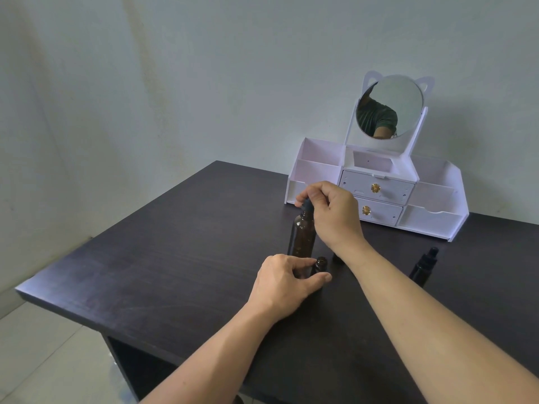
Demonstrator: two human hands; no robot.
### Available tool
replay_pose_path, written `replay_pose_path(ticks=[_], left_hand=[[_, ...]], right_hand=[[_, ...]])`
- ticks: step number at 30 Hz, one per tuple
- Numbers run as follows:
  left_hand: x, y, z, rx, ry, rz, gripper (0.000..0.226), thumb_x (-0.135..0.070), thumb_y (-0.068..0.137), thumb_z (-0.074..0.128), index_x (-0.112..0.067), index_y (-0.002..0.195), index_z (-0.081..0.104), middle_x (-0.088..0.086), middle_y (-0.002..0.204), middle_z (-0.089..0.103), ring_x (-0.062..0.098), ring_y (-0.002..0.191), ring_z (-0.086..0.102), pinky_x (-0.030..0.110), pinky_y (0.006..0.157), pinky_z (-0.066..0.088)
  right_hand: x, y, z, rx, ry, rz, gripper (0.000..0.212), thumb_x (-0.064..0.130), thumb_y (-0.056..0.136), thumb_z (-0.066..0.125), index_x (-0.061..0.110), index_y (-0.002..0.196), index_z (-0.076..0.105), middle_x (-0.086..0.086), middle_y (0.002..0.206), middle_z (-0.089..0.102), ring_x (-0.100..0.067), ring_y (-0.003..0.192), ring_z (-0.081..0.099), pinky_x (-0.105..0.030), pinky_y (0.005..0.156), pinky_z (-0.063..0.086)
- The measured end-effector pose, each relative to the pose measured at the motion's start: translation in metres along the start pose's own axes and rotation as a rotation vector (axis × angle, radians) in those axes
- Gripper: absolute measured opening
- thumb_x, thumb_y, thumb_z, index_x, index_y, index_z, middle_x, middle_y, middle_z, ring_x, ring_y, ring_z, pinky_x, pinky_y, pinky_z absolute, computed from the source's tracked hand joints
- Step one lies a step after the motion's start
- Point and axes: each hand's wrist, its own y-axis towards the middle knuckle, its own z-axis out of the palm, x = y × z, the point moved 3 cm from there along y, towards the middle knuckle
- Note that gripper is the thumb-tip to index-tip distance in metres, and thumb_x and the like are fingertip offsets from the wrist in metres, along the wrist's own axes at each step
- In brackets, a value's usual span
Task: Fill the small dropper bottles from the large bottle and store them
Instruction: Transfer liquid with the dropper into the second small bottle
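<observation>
**Two hands, two amber bottles**

The large amber bottle (302, 236) stood upright on the dark table (175, 258), just in front of the white organiser (379, 193). The right hand (332, 214) pinched its black dropper top (306, 206). Nearer than the organiser, the left hand (287, 282) gripped an uncapped small bottle (320, 265); a capped one (423, 265) stood apart, rightward.

Table (175, 272): we see a dark wood-grain top filling the lower centre of the frame.
Mirror (390, 106): we see it round, with cat ears, upper right.
Wall (175, 68): pale, stained, across the top.
Floor (43, 360): light tiles, lower left.
</observation>
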Motion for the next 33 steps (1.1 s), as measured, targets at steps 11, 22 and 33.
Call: replay_pose_path(ticks=[11,22,33], left_hand=[[0.000,0.000,0.000,0.010,-0.012,-0.003,0.058,-0.052,0.079,0.072,-0.020,0.127,0.063,-0.005,0.096,0.071,0.006,0.082,0.066,0.026,0.081,0.058],[0.001,-0.002,-0.001,-0.027,-0.029,-0.046,0.059,-0.056,0.073,0.075,-0.023,0.121,0.068,-0.008,0.081,0.066,0.005,0.079,0.065,0.024,0.079,0.055],[0.000,-0.003,-0.001,-0.031,-0.020,-0.048,0.059,-0.057,0.073,0.075,-0.023,0.121,0.068,-0.010,0.079,0.064,0.005,0.078,0.064,0.022,0.076,0.054]], right_hand=[[0.004,-0.001,-0.003,0.027,0.011,-0.049,0.023,0.021,0.098,0.052,0.014,0.087,0.071,0.003,0.082,0.071,-0.007,0.079,0.065,-0.017,0.072,0.052],[0.042,0.019,-0.055,-0.293,0.281,-0.126,0.017,0.020,0.093,0.063,0.004,0.091,0.069,-0.005,0.077,0.071,-0.022,0.074,0.071,-0.036,0.075,0.060],[0.032,-0.010,-0.068,-0.195,0.232,-0.058,0.015,0.021,0.090,0.067,0.008,0.082,0.070,0.002,0.071,0.071,-0.007,0.064,0.069,-0.024,0.070,0.058]])
